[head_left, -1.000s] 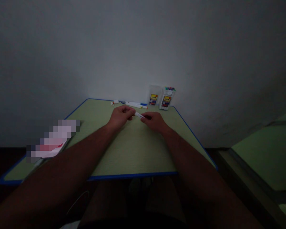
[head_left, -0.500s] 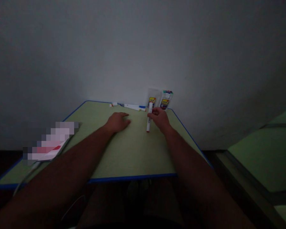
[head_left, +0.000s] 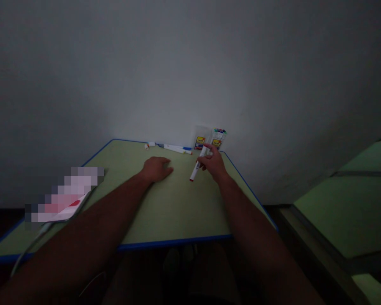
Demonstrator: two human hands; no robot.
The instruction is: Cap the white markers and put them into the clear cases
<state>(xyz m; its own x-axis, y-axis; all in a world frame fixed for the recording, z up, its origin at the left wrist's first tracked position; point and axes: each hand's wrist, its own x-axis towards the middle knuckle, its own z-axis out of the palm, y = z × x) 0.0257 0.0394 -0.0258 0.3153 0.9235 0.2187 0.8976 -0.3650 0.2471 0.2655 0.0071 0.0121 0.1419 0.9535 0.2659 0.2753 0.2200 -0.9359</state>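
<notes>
Between the fingers of my right hand is a white marker with red ends, tilted so its lower end points down and left toward the tabletop. My left hand rests on the green table with thumb and index finger apart, holding nothing. Beyond both hands, white pens or markers lie along the back edge, one with a blue part. Close behind my right hand stand a clear case with a yellow label and a second case filled with coloured-tipped markers, partly hidden by my fingers.
Small white caps or pieces lie at the back left. A flat device with a pixelated surface and a cable sits at the left edge. A grey wall rises behind the blue-edged table.
The marker in my right hand has gone from nearly upright to a slant, its lower end swinging left. My left hand stays in place; the whole view has shifted slightly.
</notes>
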